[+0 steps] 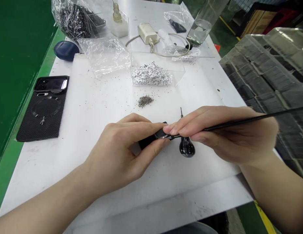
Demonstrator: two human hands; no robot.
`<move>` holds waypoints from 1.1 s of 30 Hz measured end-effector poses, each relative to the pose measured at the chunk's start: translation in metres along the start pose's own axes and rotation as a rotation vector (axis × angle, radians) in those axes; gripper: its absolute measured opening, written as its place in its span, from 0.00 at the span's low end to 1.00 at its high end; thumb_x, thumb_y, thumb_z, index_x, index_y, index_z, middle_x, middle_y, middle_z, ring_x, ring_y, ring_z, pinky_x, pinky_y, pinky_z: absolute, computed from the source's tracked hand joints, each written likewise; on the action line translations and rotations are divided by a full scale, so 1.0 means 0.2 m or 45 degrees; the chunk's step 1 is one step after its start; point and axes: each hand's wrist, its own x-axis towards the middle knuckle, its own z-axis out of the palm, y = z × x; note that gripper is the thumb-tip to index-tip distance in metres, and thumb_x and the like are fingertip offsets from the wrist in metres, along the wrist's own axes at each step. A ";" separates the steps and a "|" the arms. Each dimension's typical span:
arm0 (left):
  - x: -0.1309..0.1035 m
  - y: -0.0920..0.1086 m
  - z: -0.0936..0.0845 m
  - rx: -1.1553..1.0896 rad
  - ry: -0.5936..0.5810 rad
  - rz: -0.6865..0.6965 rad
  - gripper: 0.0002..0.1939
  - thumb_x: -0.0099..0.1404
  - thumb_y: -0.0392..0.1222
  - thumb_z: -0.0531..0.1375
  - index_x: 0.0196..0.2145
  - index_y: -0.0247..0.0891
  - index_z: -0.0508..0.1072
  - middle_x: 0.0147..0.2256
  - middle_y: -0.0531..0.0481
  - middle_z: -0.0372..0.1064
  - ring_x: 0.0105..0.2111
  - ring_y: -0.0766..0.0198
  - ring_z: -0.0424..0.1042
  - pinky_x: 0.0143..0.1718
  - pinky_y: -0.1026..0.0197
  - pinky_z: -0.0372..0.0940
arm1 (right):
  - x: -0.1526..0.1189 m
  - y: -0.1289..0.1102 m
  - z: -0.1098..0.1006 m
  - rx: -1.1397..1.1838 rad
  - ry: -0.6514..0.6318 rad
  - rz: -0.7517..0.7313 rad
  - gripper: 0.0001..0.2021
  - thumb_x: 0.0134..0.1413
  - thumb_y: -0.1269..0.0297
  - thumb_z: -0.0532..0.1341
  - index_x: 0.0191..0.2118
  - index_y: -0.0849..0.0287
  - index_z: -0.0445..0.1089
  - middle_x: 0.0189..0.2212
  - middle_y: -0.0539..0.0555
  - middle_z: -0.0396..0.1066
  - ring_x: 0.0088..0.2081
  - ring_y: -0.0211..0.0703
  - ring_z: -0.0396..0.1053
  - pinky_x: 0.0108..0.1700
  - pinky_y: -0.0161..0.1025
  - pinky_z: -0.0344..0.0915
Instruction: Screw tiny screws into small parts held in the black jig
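My left hand (122, 148) pinches a small black part (151, 139) between thumb and fingers, just above the white mat (92, 107). A long thin black tool (239, 123) is gripped in my right hand (224, 133), with its tip touching the black part. A small black-handled screwdriver (186, 144) lies on the mat under my right fingers, its bit pointing away from me. The two hands meet at the part.
A small pile of tiny dark screws (144, 100) lies beyond the hands. A clear tray of small white pieces (152, 75), plastic bags (104, 53), a charger (146, 32), a phone in a black case (44, 109) at left and stacked grey trays (270, 68) at right.
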 end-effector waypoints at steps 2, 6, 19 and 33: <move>0.00 0.00 0.00 0.000 -0.003 -0.003 0.10 0.72 0.37 0.65 0.47 0.45 0.85 0.42 0.53 0.84 0.41 0.62 0.81 0.44 0.65 0.75 | 0.00 -0.01 0.00 -0.023 -0.009 0.004 0.13 0.62 0.74 0.68 0.50 0.52 0.82 0.42 0.53 0.85 0.46 0.49 0.84 0.51 0.45 0.83; 0.01 -0.01 0.00 0.002 -0.013 0.017 0.09 0.72 0.39 0.66 0.47 0.40 0.84 0.41 0.52 0.84 0.40 0.64 0.81 0.42 0.67 0.75 | 0.01 -0.02 0.01 -0.050 -0.014 0.025 0.12 0.62 0.73 0.69 0.48 0.51 0.83 0.41 0.53 0.85 0.46 0.47 0.84 0.51 0.43 0.83; 0.01 0.00 0.00 -0.001 -0.006 0.008 0.08 0.72 0.40 0.65 0.46 0.43 0.85 0.40 0.52 0.85 0.39 0.61 0.81 0.41 0.65 0.76 | 0.01 -0.02 0.00 -0.019 -0.023 0.034 0.12 0.62 0.73 0.70 0.48 0.51 0.83 0.41 0.53 0.85 0.46 0.48 0.84 0.51 0.44 0.84; 0.01 0.01 0.00 -0.005 -0.026 -0.040 0.08 0.72 0.39 0.65 0.46 0.42 0.84 0.42 0.54 0.84 0.40 0.64 0.81 0.42 0.66 0.74 | 0.00 0.00 0.00 0.058 -0.011 0.045 0.15 0.61 0.76 0.69 0.49 0.53 0.83 0.41 0.54 0.85 0.46 0.50 0.84 0.51 0.46 0.84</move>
